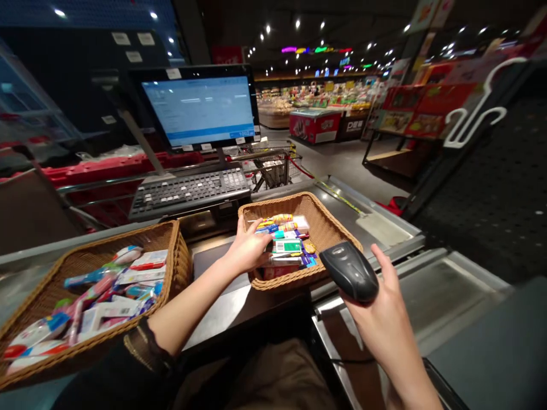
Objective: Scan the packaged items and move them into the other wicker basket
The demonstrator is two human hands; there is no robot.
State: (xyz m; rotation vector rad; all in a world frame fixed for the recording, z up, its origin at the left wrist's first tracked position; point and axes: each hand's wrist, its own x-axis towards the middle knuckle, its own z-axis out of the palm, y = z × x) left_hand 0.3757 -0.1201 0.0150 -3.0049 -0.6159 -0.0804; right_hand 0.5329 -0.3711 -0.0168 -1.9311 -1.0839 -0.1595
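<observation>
My left hand point(252, 246) reaches over the near left side of a wicker basket point(333, 219). Its outer fingers are spread, and thumb and forefinger close on the end of a small green and white box point(287, 246) with a barcode facing up; the exact contact is partly hidden. Around that box lie several small colourful packets point(277, 221). A black handheld barcode scanner point(350, 272) sits in my right hand point(380, 307), with the thumb raised off it. The scanner's head is beside the basket's right near corner.
At left stands a second wicker basket point(174, 256) full of toothbrush-like packs and boxes. Behind are a keyboard point(192, 188) and a lit monitor point(200, 108). The metal counter point(453, 285) runs to the right. A white hanger-like hook point(474, 111) hangs at upper right.
</observation>
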